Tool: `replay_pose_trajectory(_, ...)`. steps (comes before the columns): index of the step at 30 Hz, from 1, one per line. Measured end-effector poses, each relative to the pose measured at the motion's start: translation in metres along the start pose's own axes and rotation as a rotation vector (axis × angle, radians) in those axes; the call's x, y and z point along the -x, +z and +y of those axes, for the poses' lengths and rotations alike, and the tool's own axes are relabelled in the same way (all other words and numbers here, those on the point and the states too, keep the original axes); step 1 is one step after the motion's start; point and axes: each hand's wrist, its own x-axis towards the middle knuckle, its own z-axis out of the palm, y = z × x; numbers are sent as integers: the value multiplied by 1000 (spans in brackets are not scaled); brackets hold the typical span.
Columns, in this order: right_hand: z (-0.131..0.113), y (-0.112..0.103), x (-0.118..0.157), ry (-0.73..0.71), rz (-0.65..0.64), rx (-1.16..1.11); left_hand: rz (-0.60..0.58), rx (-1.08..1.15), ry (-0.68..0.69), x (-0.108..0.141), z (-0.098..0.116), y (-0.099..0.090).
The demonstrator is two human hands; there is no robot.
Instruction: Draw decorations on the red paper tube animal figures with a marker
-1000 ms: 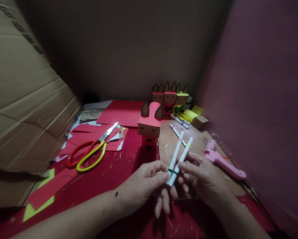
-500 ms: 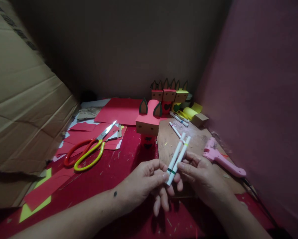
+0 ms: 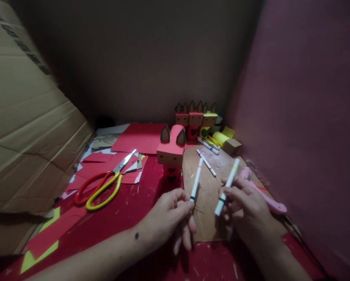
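Note:
Pinched in my left hand (image 3: 175, 214) is a white marker pen (image 3: 196, 180) with a green band near its lower end and a pinkish one near the top. My right hand (image 3: 246, 205) grips a second white marker (image 3: 227, 187), banded green below and yellow above. The two markers are held apart over a brown wooden board (image 3: 208, 230). Just beyond my left hand stands a red paper animal figure (image 3: 171, 150) with a cardboard face and two pointed, green-edged ears. Another marker (image 3: 206, 163) lies on the board.
Scissors (image 3: 105, 183) with red and yellow handles lie among red paper scraps (image 3: 93, 168) on the left. A pink glue gun (image 3: 264, 193) with a cord rests at right. Several similar figures (image 3: 196, 121) stand at the back, near a yellow paper roll (image 3: 221, 138). Cardboard (image 3: 31, 128) walls the left side.
The two markers, side by side before, are now separated. My right hand has moved right with the yellow-banded one, while my left keeps the other. The view has tilted up slightly.

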Motion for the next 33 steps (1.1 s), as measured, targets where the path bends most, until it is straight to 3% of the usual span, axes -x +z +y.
replay_pose_trajectory(5, -5, -2, 1, -78, 76, -99, 116, 13, 8, -35, 4, 6)
replay_pose_trajectory(9, -7, 1, 4, -91, 104, -133, 144, 28, 84, -59, 9, 12)
replay_pose_trajectory(12, -7, 0, 5, -52, 90, -140, 134, -32, 77, -51, 11, 12)
replay_pose_trajectory(14, -6, -3, 5, -10, 71, -127, 73, -200, -4, -35, 13, 7)
replay_pose_trajectory(16, -5, -5, 4, 18, 47, -106, 60, -343, -68, -16, 18, -4)
replay_pose_trajectory(18, -4, -6, 2, 30, 19, -89, 157, -408, -90, 2, 27, -20)
replay_pose_trajectory(22, -7, 0, 0, 75, -43, 9, 473, -436, 111, 20, 51, -61)
replay_pose_trajectory(24, -8, 5, -2, 53, -52, 67, 566, -379, 252, 18, 64, -80)
replay_pose_trajectory(26, -8, 13, -5, -12, -80, 87, 548, -335, 404, 11, 76, -97)
replay_pose_trajectory(29, -8, 30, -7, -1, -130, 17, 478, -340, 486, -6, 92, -112)
replay_pose_trajectory(33, -6, 59, -4, 63, -240, -162, 336, -357, 522, -23, 101, -111)
